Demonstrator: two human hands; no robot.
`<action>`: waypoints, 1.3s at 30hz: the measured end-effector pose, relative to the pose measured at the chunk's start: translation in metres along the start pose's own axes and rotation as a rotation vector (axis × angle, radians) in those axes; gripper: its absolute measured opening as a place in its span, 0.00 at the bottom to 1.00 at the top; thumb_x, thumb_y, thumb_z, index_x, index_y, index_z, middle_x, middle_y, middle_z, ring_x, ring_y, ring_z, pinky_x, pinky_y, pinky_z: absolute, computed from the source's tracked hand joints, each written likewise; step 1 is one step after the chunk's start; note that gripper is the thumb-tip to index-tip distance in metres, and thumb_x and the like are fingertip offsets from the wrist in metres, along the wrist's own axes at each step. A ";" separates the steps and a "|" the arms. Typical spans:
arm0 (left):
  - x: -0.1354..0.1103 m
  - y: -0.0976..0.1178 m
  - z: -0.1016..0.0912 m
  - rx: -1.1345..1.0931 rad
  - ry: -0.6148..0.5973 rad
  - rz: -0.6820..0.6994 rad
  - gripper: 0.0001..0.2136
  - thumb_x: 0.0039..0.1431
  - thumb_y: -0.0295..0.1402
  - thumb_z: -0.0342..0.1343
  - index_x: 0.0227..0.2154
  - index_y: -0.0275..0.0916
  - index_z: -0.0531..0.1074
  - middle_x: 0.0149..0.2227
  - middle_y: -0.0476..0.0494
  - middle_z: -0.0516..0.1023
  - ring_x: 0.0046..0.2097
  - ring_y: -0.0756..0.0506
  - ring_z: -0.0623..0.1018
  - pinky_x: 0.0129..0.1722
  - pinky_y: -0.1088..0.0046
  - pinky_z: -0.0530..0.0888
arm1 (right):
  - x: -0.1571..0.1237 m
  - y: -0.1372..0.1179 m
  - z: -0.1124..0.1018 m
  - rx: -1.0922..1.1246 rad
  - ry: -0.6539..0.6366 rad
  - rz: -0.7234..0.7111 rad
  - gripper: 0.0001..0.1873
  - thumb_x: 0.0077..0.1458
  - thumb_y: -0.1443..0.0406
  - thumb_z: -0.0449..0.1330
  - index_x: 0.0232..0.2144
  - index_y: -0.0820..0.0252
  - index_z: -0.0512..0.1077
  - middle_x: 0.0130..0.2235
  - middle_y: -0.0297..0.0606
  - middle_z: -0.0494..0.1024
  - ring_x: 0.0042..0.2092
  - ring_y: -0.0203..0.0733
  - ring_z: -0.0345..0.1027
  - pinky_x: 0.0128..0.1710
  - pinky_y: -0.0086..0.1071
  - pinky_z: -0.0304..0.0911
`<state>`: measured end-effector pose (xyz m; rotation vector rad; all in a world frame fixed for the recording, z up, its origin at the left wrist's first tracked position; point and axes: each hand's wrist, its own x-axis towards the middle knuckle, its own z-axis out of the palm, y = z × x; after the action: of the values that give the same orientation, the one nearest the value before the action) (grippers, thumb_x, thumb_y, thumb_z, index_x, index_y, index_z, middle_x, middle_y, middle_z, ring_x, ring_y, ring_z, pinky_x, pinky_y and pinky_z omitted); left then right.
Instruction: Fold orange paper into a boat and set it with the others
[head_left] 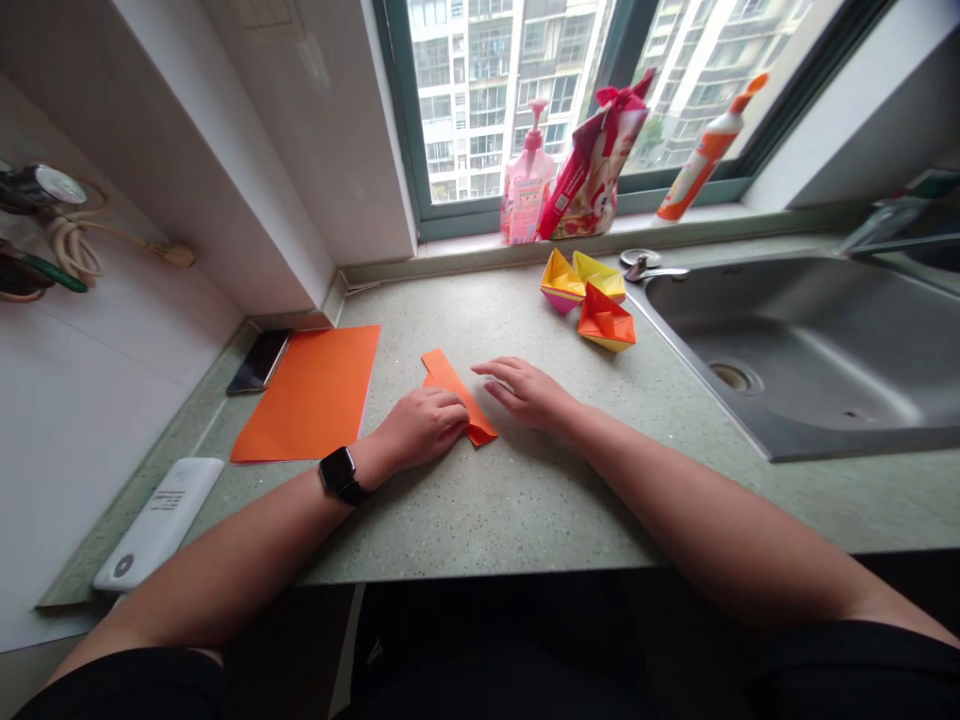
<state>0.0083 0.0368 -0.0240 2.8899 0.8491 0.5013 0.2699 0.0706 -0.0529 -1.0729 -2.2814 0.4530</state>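
A folded strip of orange paper (451,381) lies slantwise on the countertop (480,530), one flap sticking out on its left side. My left hand (420,428), with a black watch on its wrist, has its fingers curled onto the lower part of the paper and holds it against the counter. The fingertips cover some of the folds. Just right of the paper, my right hand (531,392) hovers or rests with fingers outstretched and apart, holding nothing. It appears not to touch the paper.
Orange sheets (311,390) lie at left, a phone (260,361) on their corner. A white power bank (159,520) sits nearer. Folded paper boats (606,322) stand back right beside the sink (825,340). A pump bottle (526,190), a red bag (596,170) and an orange-white bottle (701,160) line the windowsill.
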 end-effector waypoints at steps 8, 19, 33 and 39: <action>0.024 0.007 0.002 0.033 0.051 -0.257 0.08 0.72 0.30 0.59 0.36 0.38 0.79 0.38 0.42 0.84 0.40 0.43 0.80 0.43 0.65 0.73 | -0.002 -0.003 -0.024 0.089 -0.088 -0.089 0.10 0.69 0.56 0.66 0.43 0.54 0.84 0.44 0.42 0.84 0.47 0.46 0.77 0.52 0.42 0.69; 0.017 -0.002 0.008 -0.197 0.047 -0.129 0.06 0.72 0.26 0.59 0.40 0.40 0.80 0.47 0.41 0.85 0.50 0.41 0.81 0.54 0.59 0.77 | -0.004 -0.007 -0.025 -0.019 -0.245 -0.120 0.06 0.69 0.64 0.64 0.39 0.55 0.82 0.41 0.40 0.81 0.43 0.45 0.74 0.47 0.40 0.64; 0.013 -0.004 0.009 -0.249 0.055 -0.158 0.05 0.75 0.29 0.58 0.46 0.40 0.80 0.46 0.42 0.86 0.47 0.41 0.83 0.48 0.62 0.79 | -0.006 -0.011 -0.024 -0.035 -0.213 0.057 0.10 0.70 0.61 0.63 0.34 0.56 0.78 0.37 0.38 0.77 0.38 0.41 0.70 0.40 0.35 0.62; 0.013 -0.006 0.008 -0.257 0.081 -0.120 0.08 0.78 0.32 0.55 0.49 0.39 0.79 0.47 0.42 0.86 0.47 0.41 0.83 0.46 0.62 0.79 | -0.004 -0.014 -0.023 -0.056 -0.218 0.121 0.08 0.67 0.63 0.65 0.33 0.56 0.77 0.36 0.37 0.77 0.37 0.40 0.69 0.38 0.34 0.60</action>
<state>0.0179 0.0485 -0.0290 2.5849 0.8906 0.6648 0.2780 0.0604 -0.0291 -1.2478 -2.4391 0.5827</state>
